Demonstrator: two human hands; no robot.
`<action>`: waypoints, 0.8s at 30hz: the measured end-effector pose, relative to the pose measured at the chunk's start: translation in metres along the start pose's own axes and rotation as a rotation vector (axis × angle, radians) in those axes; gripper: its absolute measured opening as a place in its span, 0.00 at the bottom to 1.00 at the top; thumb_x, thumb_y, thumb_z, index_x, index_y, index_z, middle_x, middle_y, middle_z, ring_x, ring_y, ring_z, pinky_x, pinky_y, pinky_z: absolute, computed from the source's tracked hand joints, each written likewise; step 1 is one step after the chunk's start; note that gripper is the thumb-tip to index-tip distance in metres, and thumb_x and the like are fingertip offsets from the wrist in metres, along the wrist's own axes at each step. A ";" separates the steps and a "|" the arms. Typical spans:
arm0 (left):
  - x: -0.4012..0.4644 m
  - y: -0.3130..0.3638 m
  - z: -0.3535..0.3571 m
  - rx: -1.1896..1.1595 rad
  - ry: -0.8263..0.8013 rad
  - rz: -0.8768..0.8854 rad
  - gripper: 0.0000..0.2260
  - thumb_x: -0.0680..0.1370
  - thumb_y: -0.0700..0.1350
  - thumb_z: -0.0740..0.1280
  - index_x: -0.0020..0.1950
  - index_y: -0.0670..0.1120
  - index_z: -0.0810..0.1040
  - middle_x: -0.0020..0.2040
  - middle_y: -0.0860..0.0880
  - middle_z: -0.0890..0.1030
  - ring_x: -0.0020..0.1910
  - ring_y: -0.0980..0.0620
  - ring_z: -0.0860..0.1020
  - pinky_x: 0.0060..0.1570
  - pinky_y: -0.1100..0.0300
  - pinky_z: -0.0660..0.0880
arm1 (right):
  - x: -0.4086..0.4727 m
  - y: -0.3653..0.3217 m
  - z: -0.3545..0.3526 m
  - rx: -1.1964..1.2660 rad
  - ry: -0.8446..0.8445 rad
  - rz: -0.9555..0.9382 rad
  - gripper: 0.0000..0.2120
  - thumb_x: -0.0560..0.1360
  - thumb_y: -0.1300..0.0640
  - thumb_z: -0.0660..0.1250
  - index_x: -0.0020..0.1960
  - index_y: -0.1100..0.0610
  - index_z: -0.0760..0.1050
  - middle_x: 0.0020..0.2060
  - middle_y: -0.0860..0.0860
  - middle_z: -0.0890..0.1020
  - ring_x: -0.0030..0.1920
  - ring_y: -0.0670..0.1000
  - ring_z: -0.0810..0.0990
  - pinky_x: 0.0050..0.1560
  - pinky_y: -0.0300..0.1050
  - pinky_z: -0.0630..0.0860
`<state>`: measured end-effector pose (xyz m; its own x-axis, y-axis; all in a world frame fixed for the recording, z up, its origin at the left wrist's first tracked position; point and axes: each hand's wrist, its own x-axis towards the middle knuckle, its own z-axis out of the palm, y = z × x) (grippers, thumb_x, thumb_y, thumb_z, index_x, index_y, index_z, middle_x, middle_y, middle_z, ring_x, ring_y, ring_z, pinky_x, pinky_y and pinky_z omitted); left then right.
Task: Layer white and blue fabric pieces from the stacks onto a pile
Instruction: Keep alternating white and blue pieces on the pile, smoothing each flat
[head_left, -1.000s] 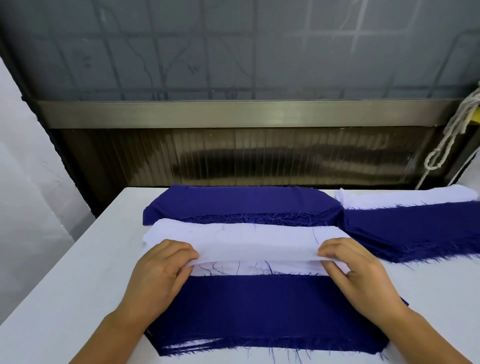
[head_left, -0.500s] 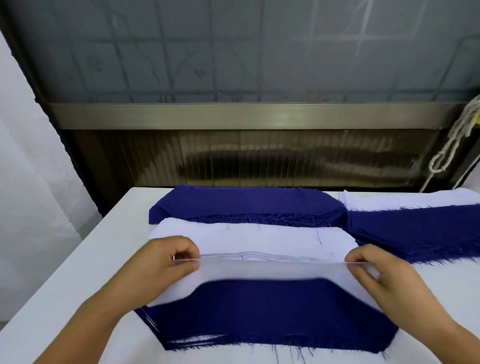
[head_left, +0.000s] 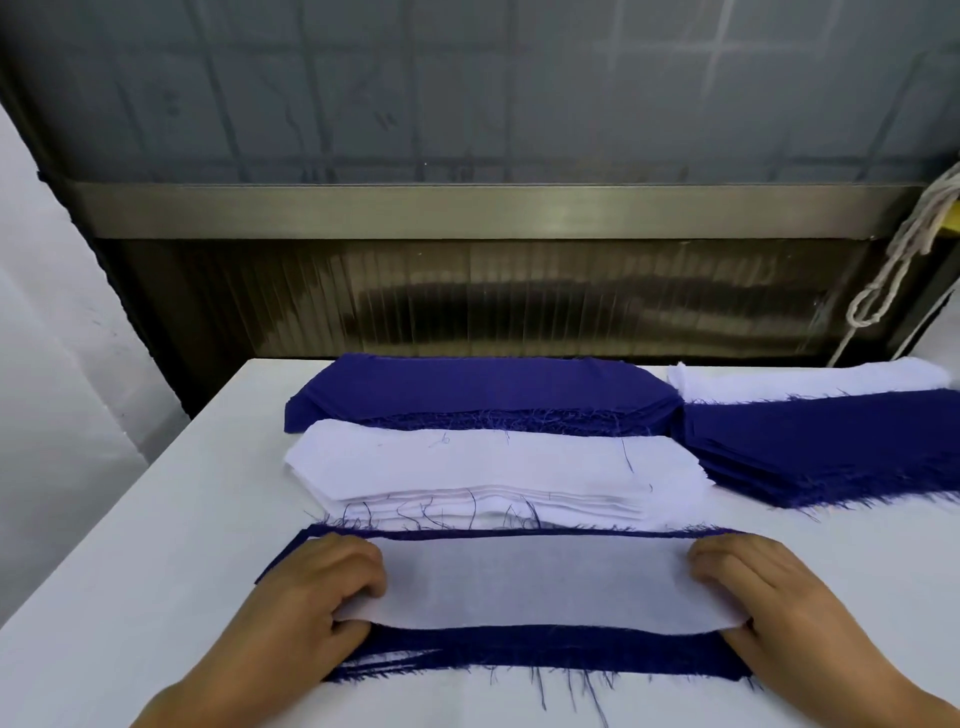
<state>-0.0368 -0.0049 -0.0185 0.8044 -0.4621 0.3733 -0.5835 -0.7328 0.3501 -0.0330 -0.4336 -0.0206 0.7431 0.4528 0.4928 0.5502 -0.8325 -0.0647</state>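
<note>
White-topped work table (head_left: 130, 597): broad flat surface, bears all the cloth

Dark metal-railed panel behind the table (head_left: 493, 208): background only; a pale knotted cord (head_left: 883, 280) hangs at its right end

Far stack of dark blue cut fabric pieces (head_left: 483, 387): lies at the back, frayed near edge, just behind the white stack

Right-hand stack of dark blue fabric pieces (head_left: 831, 447): fanned layers, with a further heap of white cloth (head_left: 810, 382) behind it

Stack of white cut fabric pieces (head_left: 493, 467): many layers, loose blue threads on it, just behind the working pile

Working pile of dark blue fabric (head_left: 545, 657): nearest the person, fringe towards them, a blue band showing along its near edge and a thin line at the far edge

Single thin white fabric piece (head_left: 535, 582): the piece in hand, lies flat on top of the working pile, spanning it from hand to hand

Left hand (head_left: 306, 603): fingers curled over the left end of the white piece, thumb at its near corner, pinching it

Right hand (head_left: 774, 597): fingers bent over the right end, thumb at the near corner, gripping likewise

Step, as I judge it: seating the white layer. To do it well, draw both ends taut and evenly, square the far edge to the blue beneath, press flat, then let go without dragging the thin cloth or snagging the fringe
</note>
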 end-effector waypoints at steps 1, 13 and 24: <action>0.000 0.000 0.001 -0.008 -0.005 -0.009 0.10 0.66 0.42 0.63 0.43 0.55 0.73 0.49 0.64 0.75 0.46 0.61 0.75 0.45 0.64 0.72 | -0.002 0.002 0.001 0.015 -0.018 0.052 0.17 0.57 0.71 0.74 0.43 0.58 0.82 0.46 0.49 0.83 0.49 0.47 0.75 0.56 0.32 0.65; -0.002 0.000 0.004 -0.080 -0.014 -0.037 0.11 0.70 0.40 0.67 0.43 0.56 0.74 0.49 0.63 0.76 0.49 0.59 0.77 0.46 0.66 0.71 | -0.009 0.016 0.003 -0.141 0.131 0.166 0.15 0.57 0.74 0.70 0.38 0.58 0.76 0.44 0.51 0.81 0.43 0.54 0.77 0.49 0.43 0.67; -0.001 0.000 0.001 -0.248 -0.093 -0.087 0.04 0.75 0.57 0.68 0.45 0.59 0.80 0.52 0.60 0.78 0.55 0.56 0.77 0.53 0.68 0.70 | 0.001 -0.008 -0.006 0.066 0.111 0.175 0.14 0.71 0.60 0.54 0.42 0.57 0.79 0.46 0.45 0.79 0.48 0.45 0.75 0.52 0.29 0.67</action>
<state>-0.0374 -0.0045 -0.0197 0.8530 -0.4548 0.2559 -0.5117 -0.6325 0.5814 -0.0391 -0.4281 -0.0141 0.7849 0.2616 0.5616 0.4427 -0.8710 -0.2129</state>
